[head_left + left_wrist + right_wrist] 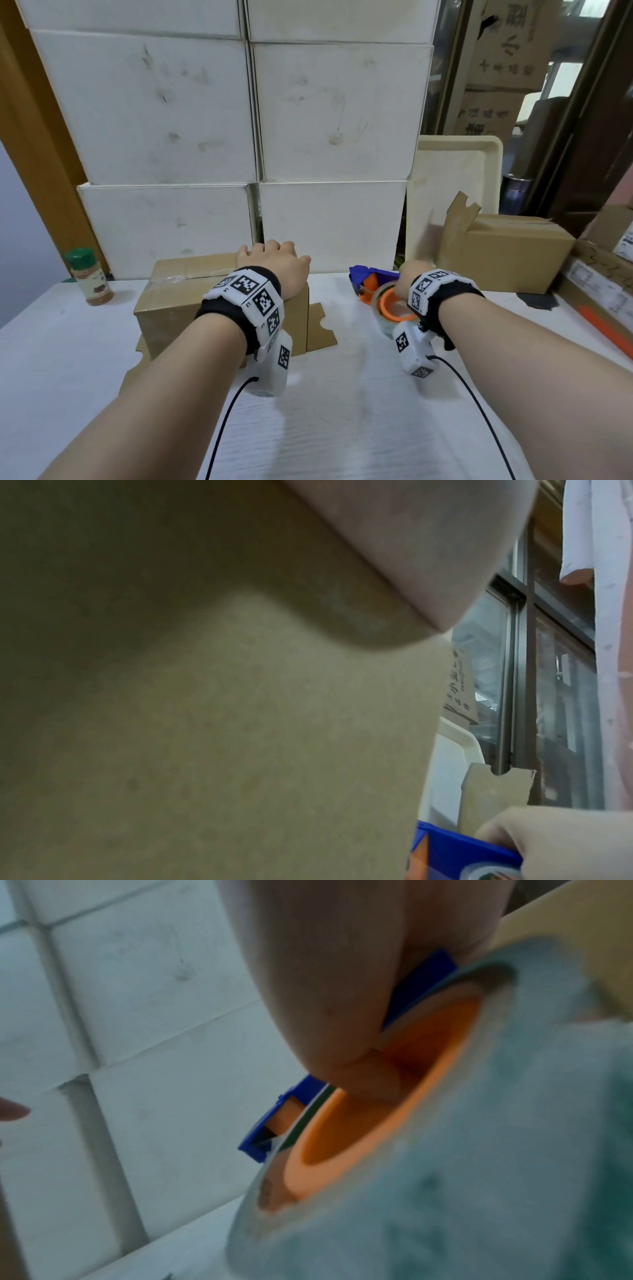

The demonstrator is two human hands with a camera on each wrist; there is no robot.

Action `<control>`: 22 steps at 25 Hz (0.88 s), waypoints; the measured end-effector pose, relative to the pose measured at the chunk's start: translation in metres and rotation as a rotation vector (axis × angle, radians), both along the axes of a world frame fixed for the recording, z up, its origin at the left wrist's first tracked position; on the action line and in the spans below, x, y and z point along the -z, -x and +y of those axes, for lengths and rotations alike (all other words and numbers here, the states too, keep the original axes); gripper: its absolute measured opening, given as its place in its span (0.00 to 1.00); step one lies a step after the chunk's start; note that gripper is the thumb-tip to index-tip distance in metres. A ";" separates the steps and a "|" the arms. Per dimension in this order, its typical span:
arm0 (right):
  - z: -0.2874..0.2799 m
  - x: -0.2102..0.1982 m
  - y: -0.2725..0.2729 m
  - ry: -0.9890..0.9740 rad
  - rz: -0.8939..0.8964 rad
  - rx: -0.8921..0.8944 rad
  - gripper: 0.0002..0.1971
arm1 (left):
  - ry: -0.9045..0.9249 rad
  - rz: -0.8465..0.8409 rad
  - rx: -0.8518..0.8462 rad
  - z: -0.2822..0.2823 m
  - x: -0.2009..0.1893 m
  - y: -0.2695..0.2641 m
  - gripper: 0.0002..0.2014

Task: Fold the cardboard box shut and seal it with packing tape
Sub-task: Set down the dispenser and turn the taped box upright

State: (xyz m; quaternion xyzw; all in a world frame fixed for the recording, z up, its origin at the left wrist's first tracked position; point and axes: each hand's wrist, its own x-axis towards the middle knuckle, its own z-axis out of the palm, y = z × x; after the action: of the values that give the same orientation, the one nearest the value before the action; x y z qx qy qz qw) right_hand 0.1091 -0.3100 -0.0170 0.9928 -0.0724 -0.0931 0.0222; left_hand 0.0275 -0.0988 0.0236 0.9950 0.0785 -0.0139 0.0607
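Observation:
A brown cardboard box (212, 308) stands on the white table (342, 411), with clear tape along its top. One flap (320, 329) sticks out at its right end and another (137, 370) lies at its lower left. My left hand (274, 263) holds the box's top at the far right corner, fingers bent over the far edge. The left wrist view is filled by the box's side (240, 723) under my palm (428, 547). My right hand (409, 274) grips a blue and orange tape dispenser (370, 277) just right of the box. A finger (325, 1001) is hooked into the orange core (377, 1123) of the clear tape roll (479, 1177).
A green-capped spice jar (89, 277) stands left of the box. Stacked white boxes (239, 120) form a wall behind. At the back right a beige tray (455, 178) leans behind a second cardboard box (503, 253) with one flap raised. More cartons (599, 291) line the right edge.

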 end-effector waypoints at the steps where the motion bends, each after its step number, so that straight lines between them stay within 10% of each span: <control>1: -0.005 0.007 -0.006 -0.004 0.014 0.009 0.09 | 0.002 0.003 -0.002 0.000 0.000 -0.001 0.27; 11: -0.008 -0.008 0.027 -0.163 -0.145 -0.038 0.16 | 0.020 0.011 0.010 -0.008 -0.002 -0.003 0.28; 22: 0.069 -0.024 0.023 -0.895 -0.133 -0.302 0.17 | 0.018 -0.063 0.113 -0.051 0.002 -0.010 0.25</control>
State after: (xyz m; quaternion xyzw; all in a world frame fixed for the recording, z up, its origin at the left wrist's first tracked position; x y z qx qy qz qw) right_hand 0.0863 -0.2409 0.0069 0.9081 0.1184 -0.0470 -0.3990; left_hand 0.0378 -0.1499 0.0220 0.9972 0.0201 0.0131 0.0712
